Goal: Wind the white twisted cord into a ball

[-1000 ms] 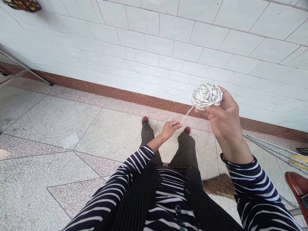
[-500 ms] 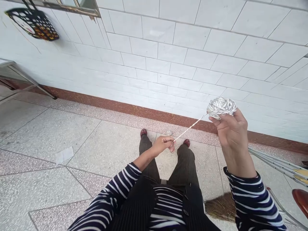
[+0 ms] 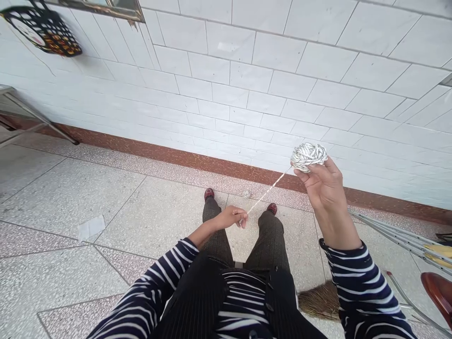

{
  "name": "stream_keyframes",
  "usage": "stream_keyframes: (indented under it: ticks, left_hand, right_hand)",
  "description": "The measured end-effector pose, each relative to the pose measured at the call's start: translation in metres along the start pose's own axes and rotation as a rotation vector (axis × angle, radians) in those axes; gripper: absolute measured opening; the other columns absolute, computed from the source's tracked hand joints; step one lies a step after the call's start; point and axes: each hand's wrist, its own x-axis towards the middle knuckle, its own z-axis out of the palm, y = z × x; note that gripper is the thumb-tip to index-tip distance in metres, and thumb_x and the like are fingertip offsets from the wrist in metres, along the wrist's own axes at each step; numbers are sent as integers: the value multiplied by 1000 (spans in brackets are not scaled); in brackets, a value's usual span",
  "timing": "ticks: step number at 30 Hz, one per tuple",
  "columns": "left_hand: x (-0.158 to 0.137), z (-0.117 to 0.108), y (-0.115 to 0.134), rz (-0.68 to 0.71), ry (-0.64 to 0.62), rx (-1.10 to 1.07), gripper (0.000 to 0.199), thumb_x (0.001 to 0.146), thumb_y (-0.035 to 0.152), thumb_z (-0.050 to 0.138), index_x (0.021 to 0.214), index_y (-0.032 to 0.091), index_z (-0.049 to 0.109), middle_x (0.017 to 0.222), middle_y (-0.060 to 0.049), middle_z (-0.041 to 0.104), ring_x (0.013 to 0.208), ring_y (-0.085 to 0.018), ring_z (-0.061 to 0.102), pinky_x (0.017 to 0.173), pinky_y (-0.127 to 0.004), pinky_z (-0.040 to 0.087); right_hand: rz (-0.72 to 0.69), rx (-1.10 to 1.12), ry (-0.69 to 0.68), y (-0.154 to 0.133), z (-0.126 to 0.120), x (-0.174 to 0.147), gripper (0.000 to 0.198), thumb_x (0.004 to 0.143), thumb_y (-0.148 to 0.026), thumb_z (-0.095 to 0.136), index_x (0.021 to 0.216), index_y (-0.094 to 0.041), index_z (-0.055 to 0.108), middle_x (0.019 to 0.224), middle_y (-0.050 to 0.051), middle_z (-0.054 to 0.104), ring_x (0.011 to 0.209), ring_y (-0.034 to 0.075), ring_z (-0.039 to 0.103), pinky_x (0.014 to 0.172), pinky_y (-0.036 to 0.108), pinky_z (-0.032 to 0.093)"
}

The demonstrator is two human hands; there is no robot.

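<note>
My right hand [image 3: 323,181] is raised on the right, its fingers closed round a ball of white cord with thin dark flecks [image 3: 308,156]. From the ball's left side a strand of cord [image 3: 267,192] runs down, straight and taut, to my left hand [image 3: 230,217]. That hand pinches the strand between thumb and fingers, low in the middle above my legs. What lies inside its curled fingers is hidden. A small pale round thing [image 3: 246,194] is on the floor near the wall, too small to name.
A white tiled wall [image 3: 247,70] with a red-brown skirting is in front. A black patterned bag [image 3: 45,33] hangs at upper left, above a metal-framed stand [image 3: 42,120]. White paper [image 3: 91,228] lies on the floor. At right are broom bristles [image 3: 319,300] and metal poles [image 3: 395,235].
My right hand has moved left with the cord ball. My left hand has shifted slightly left and down, still pinching the strand. The view has shifted a little.
</note>
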Motion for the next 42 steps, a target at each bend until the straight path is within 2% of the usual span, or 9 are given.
stream_keyframes:
  ticks: [4, 8, 11, 16, 21, 26, 35, 38, 42]
  left_hand:
    - [15, -28, -19, 14, 313, 368, 28, 85, 44, 64, 75, 18, 69, 82, -5, 73, 86, -20, 66, 84, -29, 52]
    - [25, -30, 26, 135, 563, 330, 34, 87, 35, 62, 116, 18, 68, 126, -12, 67, 115, -26, 62, 92, -34, 52]
    - [32, -9, 76, 359, 479, 124, 42, 86, 34, 64, 125, 18, 65, 126, -11, 67, 115, -27, 62, 87, -33, 54]
    - [40, 17, 115, 475, 563, -100, 25, 84, 35, 68, 91, 12, 72, 89, -6, 74, 87, -22, 67, 79, -32, 55]
    - [31, 10, 102, 490, 353, -140, 43, 96, 48, 51, 82, 11, 67, 75, -6, 67, 66, -14, 63, 62, -24, 53]
    - [22, 11, 72, 397, 263, 28, 40, 98, 45, 48, 78, 13, 64, 75, -4, 65, 65, -10, 60, 64, -21, 50]
    - [-10, 25, 57, 249, 100, 101, 39, 96, 40, 49, 70, 15, 63, 67, -2, 62, 62, -11, 57, 61, -21, 44]
    - [-17, 16, 69, 263, 119, 269, 36, 95, 36, 51, 70, 15, 65, 66, -1, 64, 63, -12, 58, 62, -21, 40]
    - [-9, -6, 78, 295, 264, 481, 32, 95, 36, 53, 75, 16, 70, 66, -1, 65, 64, -14, 58, 64, -22, 38]
  right_hand:
    - [20, -5, -112, -22, 14, -18, 36, 68, -18, 78, 101, -26, 68, 108, 2, 68, 89, 20, 68, 72, 38, 66]
    - [188, -35, -214, -17, 26, -28, 50, 61, -16, 81, 108, -28, 68, 110, 1, 68, 88, 20, 68, 68, 38, 66]
    - [343, -74, -305, -5, 35, -30, 52, 60, -20, 83, 109, -27, 68, 106, 2, 69, 88, 20, 68, 68, 37, 66]
    - [403, -138, -423, 5, 36, -24, 51, 63, -21, 83, 111, -26, 67, 101, 1, 70, 81, 18, 68, 66, 36, 66]
    - [418, -48, -373, 10, 16, -22, 43, 64, -20, 79, 106, -25, 69, 101, 2, 72, 82, 19, 69, 67, 37, 66]
    - [327, -35, -291, 8, 6, -21, 38, 63, -24, 78, 100, -26, 69, 99, 1, 72, 82, 20, 69, 64, 35, 64]
    - [-100, -756, -113, 45, -9, 4, 53, 62, -33, 85, 109, -25, 62, 99, 4, 69, 86, 25, 65, 67, 39, 56]
    - [-93, -1106, -217, 78, -20, 1, 49, 66, -33, 80, 112, -24, 64, 113, 8, 67, 95, 29, 63, 74, 42, 51]
    - [110, -1064, -479, 110, -32, -20, 46, 69, -27, 75, 113, -26, 63, 117, 7, 67, 98, 28, 63, 80, 40, 48]
